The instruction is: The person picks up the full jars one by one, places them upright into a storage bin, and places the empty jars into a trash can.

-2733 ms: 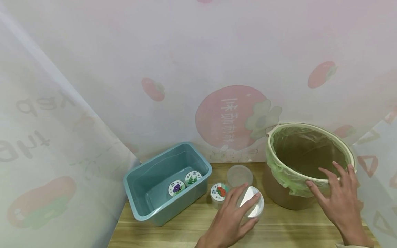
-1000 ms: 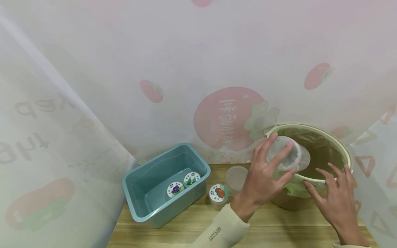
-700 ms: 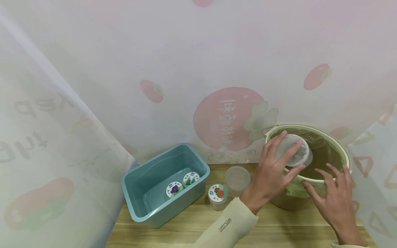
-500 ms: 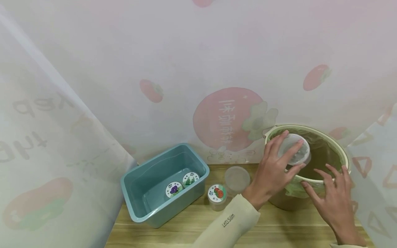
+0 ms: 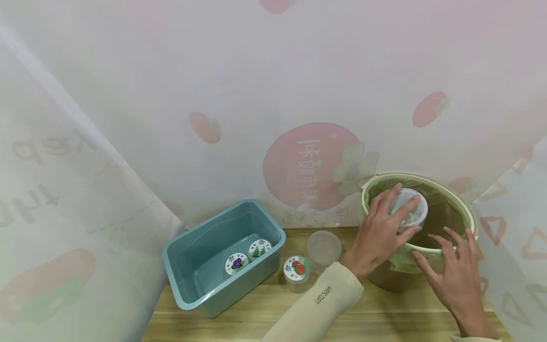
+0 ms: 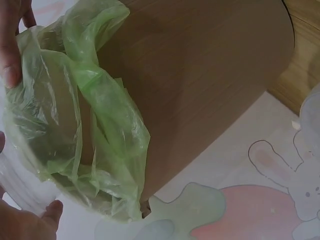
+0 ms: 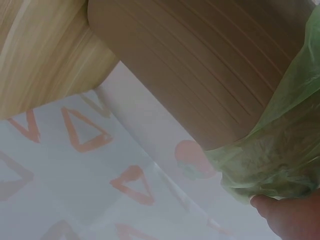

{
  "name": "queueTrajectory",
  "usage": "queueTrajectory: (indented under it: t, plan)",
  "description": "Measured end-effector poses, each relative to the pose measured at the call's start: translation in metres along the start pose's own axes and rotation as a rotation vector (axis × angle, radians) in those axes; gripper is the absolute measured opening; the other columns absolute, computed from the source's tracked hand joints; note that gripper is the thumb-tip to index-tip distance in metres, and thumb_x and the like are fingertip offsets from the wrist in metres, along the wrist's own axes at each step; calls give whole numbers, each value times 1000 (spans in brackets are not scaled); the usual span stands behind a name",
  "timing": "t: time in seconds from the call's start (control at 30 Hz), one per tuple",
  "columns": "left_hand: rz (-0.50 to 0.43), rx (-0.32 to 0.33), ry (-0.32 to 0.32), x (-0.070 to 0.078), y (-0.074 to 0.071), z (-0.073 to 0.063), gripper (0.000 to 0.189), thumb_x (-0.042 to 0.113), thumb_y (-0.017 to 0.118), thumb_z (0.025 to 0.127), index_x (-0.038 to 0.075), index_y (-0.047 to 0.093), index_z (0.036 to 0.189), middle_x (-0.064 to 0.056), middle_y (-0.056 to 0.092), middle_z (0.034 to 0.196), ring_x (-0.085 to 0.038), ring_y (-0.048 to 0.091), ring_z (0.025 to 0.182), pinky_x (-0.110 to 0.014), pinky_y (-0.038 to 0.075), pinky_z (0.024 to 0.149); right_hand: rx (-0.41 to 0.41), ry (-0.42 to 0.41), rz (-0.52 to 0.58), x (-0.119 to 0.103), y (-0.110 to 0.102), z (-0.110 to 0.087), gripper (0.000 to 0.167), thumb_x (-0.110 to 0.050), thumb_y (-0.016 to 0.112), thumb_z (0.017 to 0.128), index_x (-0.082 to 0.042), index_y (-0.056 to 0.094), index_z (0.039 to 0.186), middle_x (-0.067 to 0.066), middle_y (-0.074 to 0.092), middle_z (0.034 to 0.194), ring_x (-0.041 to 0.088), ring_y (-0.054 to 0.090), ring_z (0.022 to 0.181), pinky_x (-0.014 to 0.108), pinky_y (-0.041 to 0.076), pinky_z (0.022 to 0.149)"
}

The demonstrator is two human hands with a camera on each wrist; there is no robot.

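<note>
My left hand [image 5: 380,232] grips a translucent plastic jar [image 5: 418,213] and holds it tilted over the mouth of the trash can [image 5: 467,211]. One round end of the jar faces up toward the head camera. In the left wrist view the jar [image 6: 25,185] shows between finger and thumb, beside the green liner bag [image 6: 107,107]. My right hand [image 5: 457,275] holds the can's near right rim, fingers over the edge and thumb outside. The right wrist view has that thumb [image 7: 290,215] against the bag [image 7: 270,160].
A lidded jar [image 5: 297,273] with a tomato picture stands on the wooden table [image 5: 239,327]. Behind it lies a translucent round lid [image 5: 324,249]. The blue-green bin [image 5: 205,285] at left holds two picture-lidded jars [image 5: 237,263]. Printed sheets [image 5: 239,71] enclose the back and sides.
My left hand has carried the jar from the table, where it showed a silvery top, rightward to the trash can and tipped it over the mouth. My right hand has stayed on the rim.
</note>
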State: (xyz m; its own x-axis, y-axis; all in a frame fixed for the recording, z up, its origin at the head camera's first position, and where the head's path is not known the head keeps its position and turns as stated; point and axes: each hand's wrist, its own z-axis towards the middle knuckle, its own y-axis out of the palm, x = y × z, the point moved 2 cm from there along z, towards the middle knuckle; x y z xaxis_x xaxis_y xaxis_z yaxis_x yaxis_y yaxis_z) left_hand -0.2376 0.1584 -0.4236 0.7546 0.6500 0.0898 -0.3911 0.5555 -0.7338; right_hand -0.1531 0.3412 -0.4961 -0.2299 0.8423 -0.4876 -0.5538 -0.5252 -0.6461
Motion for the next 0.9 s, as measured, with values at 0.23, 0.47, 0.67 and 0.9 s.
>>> queueTrajectory:
  t: [0.23, 0.47, 0.67, 0.9]
  plan:
    - [35, -95, -6, 0, 9, 5, 68, 58, 66, 106, 32, 48, 166, -9, 32, 177, -24, 43, 156, -21, 53, 112, 17, -11, 9, 1, 2, 0, 64, -47, 75, 102, 6, 62, 134, 40, 38, 158, 57, 5, 165, 83, 7, 127]
    - [68, -241, -19, 7, 18, 14, 65, 59, 60, 108, 37, 44, 167, -4, 28, 179, -21, 41, 156, -22, 56, 106, 55, -58, 21, 2, 1, -2, 72, -59, 71, 102, 7, 62, 130, 42, 39, 154, 61, 10, 163, 80, 5, 130]
    - [42, -394, -105, 13, 22, 19, 65, 62, 61, 106, 42, 44, 166, 3, 26, 179, -15, 43, 155, -19, 57, 100, 60, -70, 14, 2, 1, -3, 75, -63, 68, 102, 7, 61, 128, 42, 40, 152, 61, 10, 163, 78, 5, 131]
    - [-13, -499, -206, 14, 21, 26, 59, 66, 66, 102, 48, 53, 157, 11, 36, 173, -10, 49, 146, -18, 55, 87, 69, -79, 7, 3, 0, 0, 78, -66, 66, 102, 8, 61, 127, 42, 41, 150, 62, 19, 159, 71, 5, 134]
